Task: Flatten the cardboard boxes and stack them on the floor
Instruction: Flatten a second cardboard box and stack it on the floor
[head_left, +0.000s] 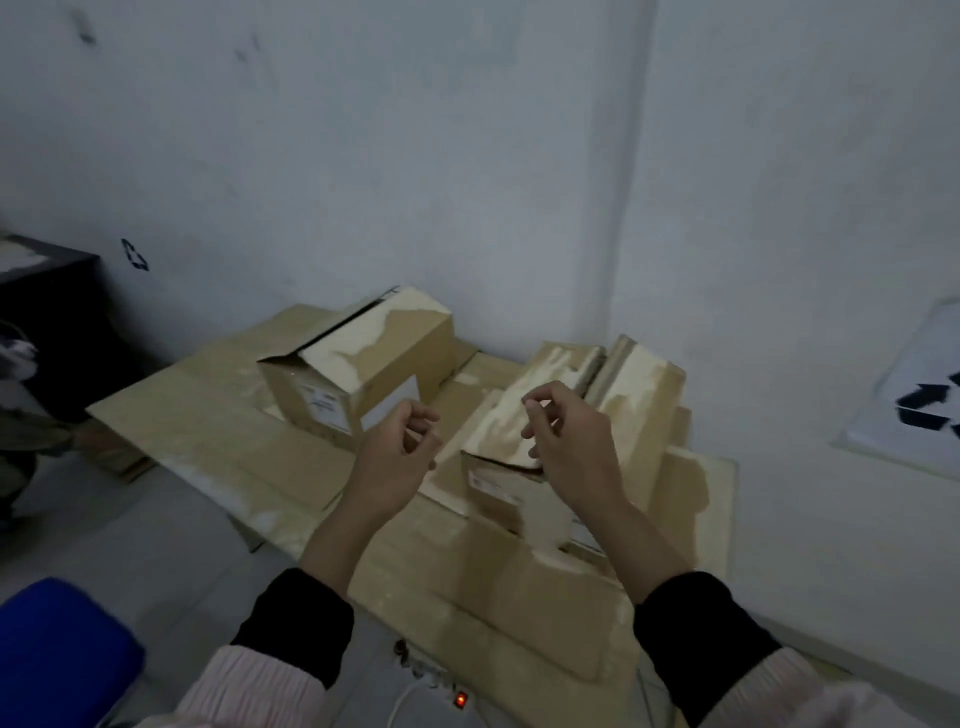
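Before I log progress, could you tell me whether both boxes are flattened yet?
No, both boxes stand unflattened on the flat cardboard.

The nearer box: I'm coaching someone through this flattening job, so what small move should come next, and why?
Probably lower the right hand onto the nearer box and take its raised top flap. Both hands hover empty, fingers curled, the left hand beside it, and the box stands unflattened on flat cardboard sheets.
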